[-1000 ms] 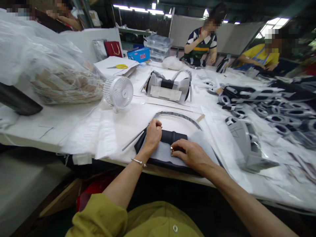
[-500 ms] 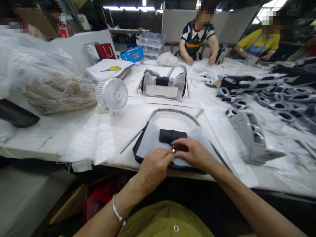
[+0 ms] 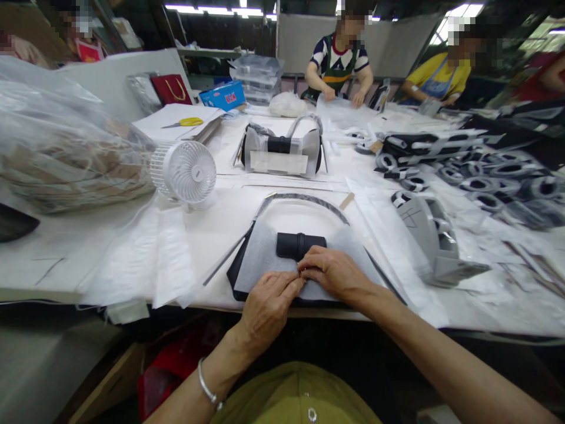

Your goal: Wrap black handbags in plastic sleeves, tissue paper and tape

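Note:
A black handbag [image 3: 236,277] lies on the table right in front of me, its front covered with pale protective sheet [image 3: 258,259]. Its wrapped handle [image 3: 304,199] arches away from me, and a black strap tab [image 3: 302,244] crosses the upper front. Below that tab, my left hand [image 3: 270,303] and my right hand [image 3: 338,274] meet with pinched fingertips. Between them sits a small gold-coloured clasp [image 3: 301,272], mostly covered by the fingers. The left hand rests over the bag's near edge; the right one comes in from the other side.
Behind stands a second wrapped handbag [image 3: 282,162]. To the left are a white fan [image 3: 189,171], yellow scissors [image 3: 188,122] and a big plastic bag [image 3: 66,147]. On the right are a grey tape dispenser [image 3: 435,241] and piled wrapped parts [image 3: 477,171]. Two co-workers [image 3: 338,65] work across the table.
The view has shifted slightly, so the table things appear further left. My fingers have closed further over the clasp, which shows less. The co-worker opposite now handles a clear plastic sheet.

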`<state>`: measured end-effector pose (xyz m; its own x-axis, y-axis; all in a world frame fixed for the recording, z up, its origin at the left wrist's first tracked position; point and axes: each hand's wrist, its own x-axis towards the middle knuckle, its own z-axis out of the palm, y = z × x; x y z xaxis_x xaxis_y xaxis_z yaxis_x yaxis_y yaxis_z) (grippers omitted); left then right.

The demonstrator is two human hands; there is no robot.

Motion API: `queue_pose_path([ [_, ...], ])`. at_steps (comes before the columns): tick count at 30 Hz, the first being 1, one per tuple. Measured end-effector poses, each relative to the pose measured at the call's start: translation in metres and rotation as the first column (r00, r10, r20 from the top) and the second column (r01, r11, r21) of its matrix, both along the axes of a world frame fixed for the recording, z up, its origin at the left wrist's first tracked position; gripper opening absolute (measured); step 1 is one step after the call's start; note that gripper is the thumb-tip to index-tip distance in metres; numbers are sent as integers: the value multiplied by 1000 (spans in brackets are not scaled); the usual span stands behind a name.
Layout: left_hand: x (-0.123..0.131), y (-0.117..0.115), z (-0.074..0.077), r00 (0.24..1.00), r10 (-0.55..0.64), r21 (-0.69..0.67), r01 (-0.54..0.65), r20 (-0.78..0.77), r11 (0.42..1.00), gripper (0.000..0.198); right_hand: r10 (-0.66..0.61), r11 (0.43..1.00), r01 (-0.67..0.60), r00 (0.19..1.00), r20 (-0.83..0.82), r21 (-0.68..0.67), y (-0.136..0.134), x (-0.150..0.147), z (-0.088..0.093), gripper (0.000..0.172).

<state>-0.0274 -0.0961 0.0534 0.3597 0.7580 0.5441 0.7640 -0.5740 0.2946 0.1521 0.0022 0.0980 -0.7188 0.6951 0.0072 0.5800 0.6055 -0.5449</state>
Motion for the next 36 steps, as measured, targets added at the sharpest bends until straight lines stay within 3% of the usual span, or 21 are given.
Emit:
queue_pose_path([
  [6, 2, -1, 0, 1000, -2, 4, 2, 25, 1000, 31, 25, 990, -46, 988, 152, 135, -5, -5, 5, 15],
  [9, 3, -1, -2, 999, 7, 10, -8, 44, 1000, 29, 30, 989, -41, 996, 79, 139, -9, -2, 0, 16],
  [11, 5, -1, -3, 998, 24, 22, -25, 53, 999, 28, -68, 995, 72, 996, -55, 65, -10, 1, -4, 14],
  [14, 7, -2, -3, 998, 48, 37, -50, 51, 998, 26, -291, 957, 280, 934, -205, -79, -11, 6, -7, 13],
  [16, 8, -2, -3, 997, 59, 45, -61, 49, 997, 25, -326, 945, 312, 918, -225, -96, -12, 7, -7, 13],
  [20, 8, -3, 1, 995, 86, 48, -89, 45, 995, 26, -201, 980, 194, 958, -206, -52, -16, 6, -7, 14],
  [24, 9, -3, 3, 994, 101, 23, -102, 35, 994, 24, -178, 984, 177, 977, -119, -20, -17, 2, -4, 15],
  [30, 11, 0, 7, 989, 141, -88, -137, 34, 987, 22, -80, 994, 79, 997, -13, -78, -9, -1, 1, 20],
  [33, 9, 4, 6, 990, 141, -68, -141, 0, 988, 30, -81, 995, 82, 997, 22, -57, -6, -1, 1, 17],
  [36, 3, 7, 0, 991, 132, 9, -131, -38, 991, 37, -6, 998, 2, 998, 60, 60, -7, 0, 2, 18],
])
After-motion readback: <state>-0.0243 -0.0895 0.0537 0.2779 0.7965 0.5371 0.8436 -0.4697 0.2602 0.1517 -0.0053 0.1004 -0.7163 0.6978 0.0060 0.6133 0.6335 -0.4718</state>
